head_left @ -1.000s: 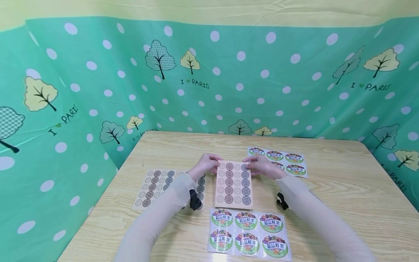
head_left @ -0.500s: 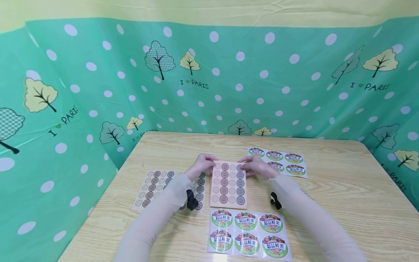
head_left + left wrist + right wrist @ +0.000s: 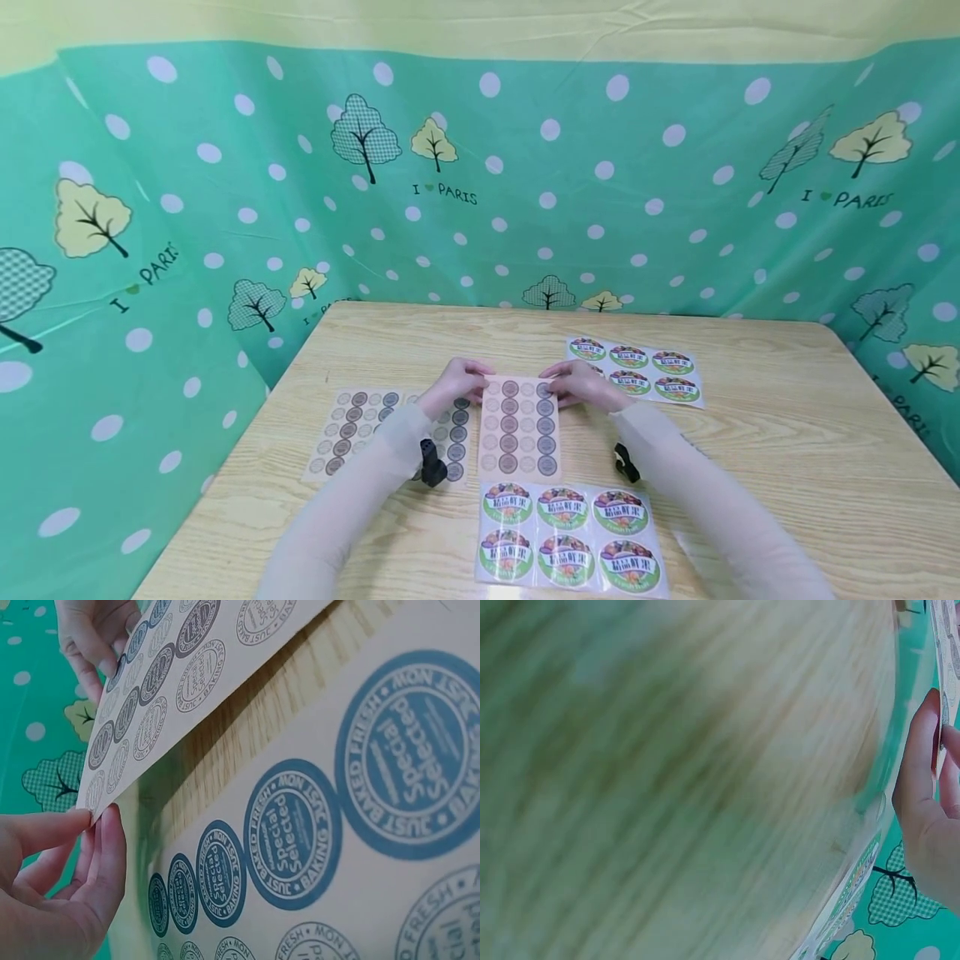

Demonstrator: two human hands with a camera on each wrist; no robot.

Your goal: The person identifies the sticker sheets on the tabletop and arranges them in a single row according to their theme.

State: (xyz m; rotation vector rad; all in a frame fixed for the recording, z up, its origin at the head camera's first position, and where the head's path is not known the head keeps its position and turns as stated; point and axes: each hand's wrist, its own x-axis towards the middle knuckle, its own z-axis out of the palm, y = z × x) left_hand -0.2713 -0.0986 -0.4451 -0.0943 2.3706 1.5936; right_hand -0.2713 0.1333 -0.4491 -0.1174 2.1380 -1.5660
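Between both hands is a kraft sticker sheet with rows of round brown and grey-blue labels. My left hand pinches its far left corner between thumb and fingers; in the left wrist view that hand grips the sheet's edge, and the far part of the sheet stands off the table. My right hand pinches the far right corner; the right wrist view has this hand at its right edge, with only a sliver of the sheet. Left of it lie similar round-label sheets, partly hidden by the left forearm.
Nearest the person lies a glossy sheet of oval fruit stickers, just below the held sheet. Another fruit-sticker sheet lies behind the right hand. All are on a wooden table, with a green dotted curtain behind and at the sides.
Both hands have moved left with the kraft sticker sheet, then slightly toward the person. Its left edge is now close beside the other round-label sheets, which have not moved.
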